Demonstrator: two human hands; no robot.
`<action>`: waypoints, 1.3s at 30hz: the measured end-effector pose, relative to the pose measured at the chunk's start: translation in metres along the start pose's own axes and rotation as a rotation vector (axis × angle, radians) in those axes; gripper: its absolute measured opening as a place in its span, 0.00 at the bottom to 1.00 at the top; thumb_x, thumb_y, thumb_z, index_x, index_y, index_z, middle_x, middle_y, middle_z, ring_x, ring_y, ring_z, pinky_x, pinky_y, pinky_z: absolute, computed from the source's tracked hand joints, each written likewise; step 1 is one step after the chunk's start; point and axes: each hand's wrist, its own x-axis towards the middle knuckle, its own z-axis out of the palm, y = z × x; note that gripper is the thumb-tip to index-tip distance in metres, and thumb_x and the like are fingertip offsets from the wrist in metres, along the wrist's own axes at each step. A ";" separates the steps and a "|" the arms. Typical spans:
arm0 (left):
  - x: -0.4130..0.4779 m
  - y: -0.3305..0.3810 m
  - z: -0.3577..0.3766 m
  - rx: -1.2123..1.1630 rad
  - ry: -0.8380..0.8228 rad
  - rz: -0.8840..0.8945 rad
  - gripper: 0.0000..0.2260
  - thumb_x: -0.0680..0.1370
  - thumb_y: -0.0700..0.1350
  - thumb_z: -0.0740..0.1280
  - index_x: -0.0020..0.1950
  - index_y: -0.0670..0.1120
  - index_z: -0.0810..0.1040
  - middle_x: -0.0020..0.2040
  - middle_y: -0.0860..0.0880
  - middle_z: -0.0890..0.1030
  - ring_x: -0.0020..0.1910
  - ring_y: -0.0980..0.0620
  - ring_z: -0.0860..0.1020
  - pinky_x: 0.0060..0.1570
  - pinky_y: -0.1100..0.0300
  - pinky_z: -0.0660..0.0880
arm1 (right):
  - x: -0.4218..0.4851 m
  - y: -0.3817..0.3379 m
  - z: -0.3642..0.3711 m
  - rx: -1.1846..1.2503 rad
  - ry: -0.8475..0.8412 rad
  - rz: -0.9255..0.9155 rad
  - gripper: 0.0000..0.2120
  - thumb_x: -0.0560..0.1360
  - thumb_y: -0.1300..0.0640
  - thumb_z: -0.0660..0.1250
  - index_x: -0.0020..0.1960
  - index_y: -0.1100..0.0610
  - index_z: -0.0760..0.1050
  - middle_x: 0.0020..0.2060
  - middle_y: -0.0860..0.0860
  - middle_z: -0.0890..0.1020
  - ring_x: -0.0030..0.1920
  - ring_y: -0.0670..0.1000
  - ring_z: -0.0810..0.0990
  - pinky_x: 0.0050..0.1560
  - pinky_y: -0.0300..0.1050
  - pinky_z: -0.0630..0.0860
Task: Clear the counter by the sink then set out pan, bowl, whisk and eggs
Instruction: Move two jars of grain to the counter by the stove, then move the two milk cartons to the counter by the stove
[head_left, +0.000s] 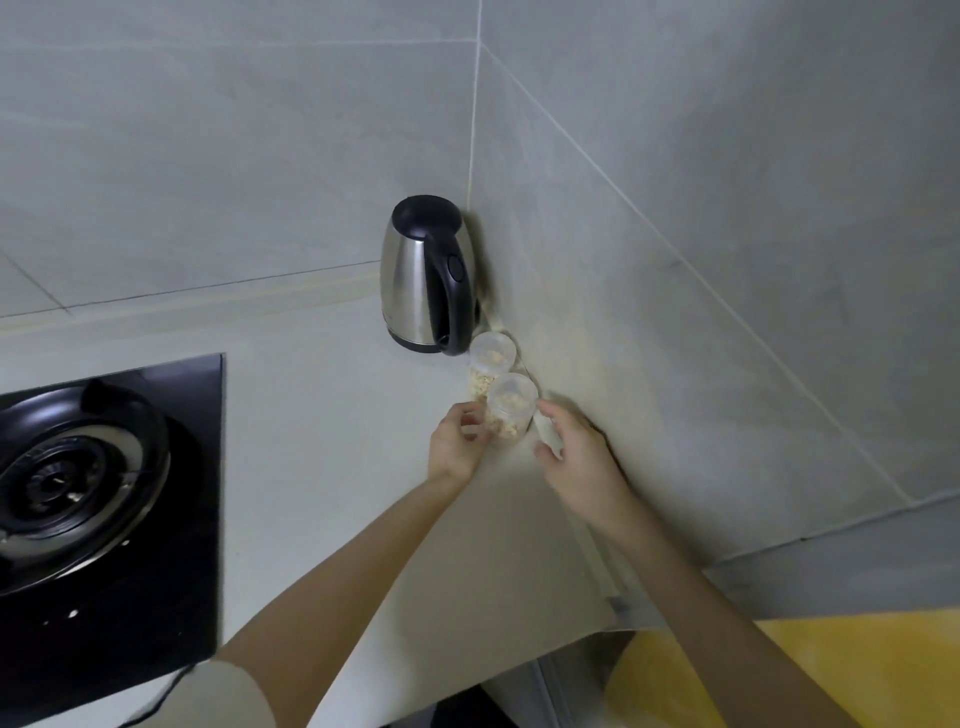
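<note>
A single wide-angle head view looks forward and down from above the bench (322, 405), tilted so the tiled wall corner (474, 130) runs up the frame's middle. It sits close: both forearms (363, 561) reach in from the bottom edge, the kettle (415, 275) stands near centre, and the left edge cuts the gas burner (78, 478).

Jar (511, 410) between left hand (457, 441), right hand (576, 457)

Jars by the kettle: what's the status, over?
Left hand grips near jar. Right hand beside it, fingers loose. Second jar and kettle close behind.
</note>
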 end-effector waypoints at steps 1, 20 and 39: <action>-0.005 0.002 -0.005 -0.012 0.008 0.007 0.12 0.76 0.45 0.68 0.59 0.47 0.75 0.53 0.50 0.79 0.49 0.51 0.79 0.49 0.63 0.73 | 0.001 -0.002 0.000 -0.019 -0.005 -0.012 0.24 0.76 0.60 0.64 0.71 0.54 0.66 0.66 0.52 0.74 0.66 0.52 0.72 0.67 0.47 0.68; -0.186 -0.001 -0.193 -0.226 0.547 0.040 0.13 0.80 0.42 0.62 0.63 0.52 0.74 0.59 0.54 0.78 0.54 0.59 0.76 0.51 0.68 0.72 | -0.046 -0.161 0.072 0.210 -0.304 -0.413 0.19 0.77 0.60 0.62 0.67 0.49 0.70 0.63 0.42 0.75 0.55 0.46 0.78 0.59 0.42 0.74; -0.613 -0.142 -0.336 -0.254 1.208 -0.060 0.13 0.81 0.46 0.61 0.64 0.54 0.73 0.60 0.54 0.78 0.59 0.54 0.76 0.63 0.52 0.73 | -0.386 -0.341 0.229 0.204 -0.811 -0.921 0.18 0.78 0.59 0.61 0.67 0.48 0.70 0.62 0.39 0.74 0.51 0.41 0.77 0.51 0.33 0.72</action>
